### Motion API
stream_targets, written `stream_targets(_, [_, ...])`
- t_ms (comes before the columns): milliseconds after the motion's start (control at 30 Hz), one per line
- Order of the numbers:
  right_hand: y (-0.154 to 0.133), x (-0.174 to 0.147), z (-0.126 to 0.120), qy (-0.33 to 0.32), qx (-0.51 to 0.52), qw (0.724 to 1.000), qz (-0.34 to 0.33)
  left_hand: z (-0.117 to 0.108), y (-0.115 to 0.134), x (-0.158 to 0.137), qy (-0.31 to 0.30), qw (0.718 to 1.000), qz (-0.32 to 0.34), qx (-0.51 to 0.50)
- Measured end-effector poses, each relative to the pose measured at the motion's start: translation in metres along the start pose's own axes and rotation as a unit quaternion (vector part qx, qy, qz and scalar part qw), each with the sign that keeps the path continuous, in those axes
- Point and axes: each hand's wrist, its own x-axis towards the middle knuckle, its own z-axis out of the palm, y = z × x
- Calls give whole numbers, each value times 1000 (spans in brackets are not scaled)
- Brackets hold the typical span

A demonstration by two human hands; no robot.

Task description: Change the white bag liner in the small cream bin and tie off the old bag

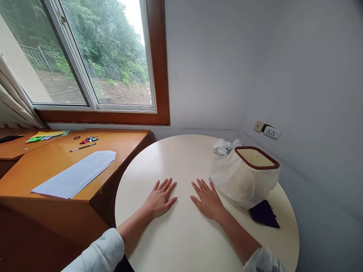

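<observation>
My left hand (pixel 161 199) lies flat on the round cream table (pixel 181 241), fingers spread and nothing in it. Across a short gap, my right hand (pixel 207 199) also rests palm down with its fingers apart. Just to the right of that hand stands a bin (pixel 270 177) with a brown rim and a white plastic bag (pixel 229 177) around it; the fingertips are close to the bag's edge, and I cannot tell if they touch. A dark purple cloth (pixel 264 214) is partly hidden under the bin. Behind the bag sits a crumpled white bundle (pixel 224 146).
Left of the table is a wooden desk (pixel 124 140) with paper sheets (pixel 76 173), a pen (pixel 82 147), a small bunch of keys (pixel 90 140) and coloured papers (pixel 47 135). A wall socket (pixel 272 132) is at the right, and a window (pixel 113 56) is above the desk.
</observation>
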Motion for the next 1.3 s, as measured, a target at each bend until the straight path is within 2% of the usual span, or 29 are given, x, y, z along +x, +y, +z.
stream_targets(1300, [2, 0, 8, 12, 0, 1000, -1, 2, 2, -2, 2, 1000, -1, 12])
